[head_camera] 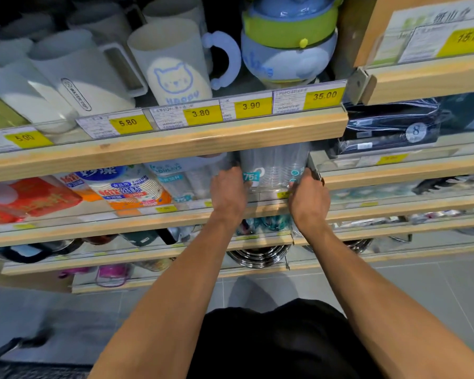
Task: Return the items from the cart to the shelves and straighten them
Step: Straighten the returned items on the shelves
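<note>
Second shelf (153, 222), 12 o'clock of the person: clear cup pack (274, 168) seated at its right end, nearly placed; straightening left. Left hand (229, 190) & right hand (309, 198) grip its sides. Cart contents can't tell.

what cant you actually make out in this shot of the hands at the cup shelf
- Head view: the top of the pack of clear cups is hidden behind the wooden shelf edge above it.
- Fingertips of the left hand and right hand are out of sight beside the pack.
- Small print on the price tags is too small to read; only the prices show.
- The cart is cut off by the bottom left corner and blurred.
</note>
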Demonstrator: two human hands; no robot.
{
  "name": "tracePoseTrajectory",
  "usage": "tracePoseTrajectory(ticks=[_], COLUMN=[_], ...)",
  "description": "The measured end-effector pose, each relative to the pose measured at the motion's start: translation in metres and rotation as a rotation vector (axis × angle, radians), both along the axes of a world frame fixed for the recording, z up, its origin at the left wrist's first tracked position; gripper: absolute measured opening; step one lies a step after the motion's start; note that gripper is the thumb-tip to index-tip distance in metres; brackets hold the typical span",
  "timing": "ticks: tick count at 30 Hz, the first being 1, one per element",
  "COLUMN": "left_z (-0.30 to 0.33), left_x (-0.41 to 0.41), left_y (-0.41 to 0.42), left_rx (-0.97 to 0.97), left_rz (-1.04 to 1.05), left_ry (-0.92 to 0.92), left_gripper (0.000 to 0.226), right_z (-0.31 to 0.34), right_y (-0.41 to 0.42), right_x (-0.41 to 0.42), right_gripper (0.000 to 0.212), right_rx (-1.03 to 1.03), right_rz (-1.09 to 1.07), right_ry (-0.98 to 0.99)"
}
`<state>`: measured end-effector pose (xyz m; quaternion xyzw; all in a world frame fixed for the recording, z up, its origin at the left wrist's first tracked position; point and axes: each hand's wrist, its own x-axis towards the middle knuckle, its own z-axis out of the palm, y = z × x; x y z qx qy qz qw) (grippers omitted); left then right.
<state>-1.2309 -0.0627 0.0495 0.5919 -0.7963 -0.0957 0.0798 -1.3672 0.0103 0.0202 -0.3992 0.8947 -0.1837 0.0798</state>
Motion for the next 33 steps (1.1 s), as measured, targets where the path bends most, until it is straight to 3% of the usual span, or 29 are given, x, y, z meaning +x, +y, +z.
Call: tracePoseTrajectory(ticks=[3, 7, 11, 15, 17, 19, 25, 30, 33], left_z=[-0.006, -0.010, -0.015, -0.019, -0.016, -0.012, -0.010, -0.011, -0.017], left_x=[0.000, 0.003, 0.004, -0.002, -0.006, -0.010, -0.009, 0.001, 0.002], left_y=[-0.001, -0.002, 0.006, 0.027, 0.034, 0.034, 0.028, 0.043, 0.054], left_rx=[-0.037, -0.036, 0.009, 0.100, 0.159, 0.194, 0.346, 0.262, 0.256], left_rz=[-0.019, -0.077, -0.012, 0.138, 0.194, 0.241, 0.293, 0.287, 0.266], left_ry=[-0.072, -0.108, 0.081, 0.482, 0.628, 0.716, 0.808, 0.760, 0.836], left_gripper=[0.015, 0.014, 0.028, 0.039, 0.046, 0.049, 0.037, 0.043, 0.052], right_z=[-0.001, 0.001, -0.001, 0.002, 0.010, 0.019, 0.030, 0.026, 0.020], right_y=[-0.011, -0.017, -0.006, -0.014, -0.020, -0.022, -0.009, 0.015, 0.021], right_x=[0.000, 0.004, 0.005, 0.001, 0.000, -0.001, 0.006, 0.018, 0.021], right_gripper=[0.017, 0.021, 0.032, 0.051, 0.063, 0.074, 0.074, 0.071, 0.078], right_rx=[-0.022, -0.034, -0.074, -0.285, -0.385, -0.399, -0.333, -0.334, -0.317], right_rz=[0.000, -0.036, -0.089, -0.149, -0.232, -0.286, -0.257, -0.204, -0.201], right_ry=[0.016, -0.077, -0.269, -0.739, -1.056, -1.220, -1.253, -1.228, -1.222])
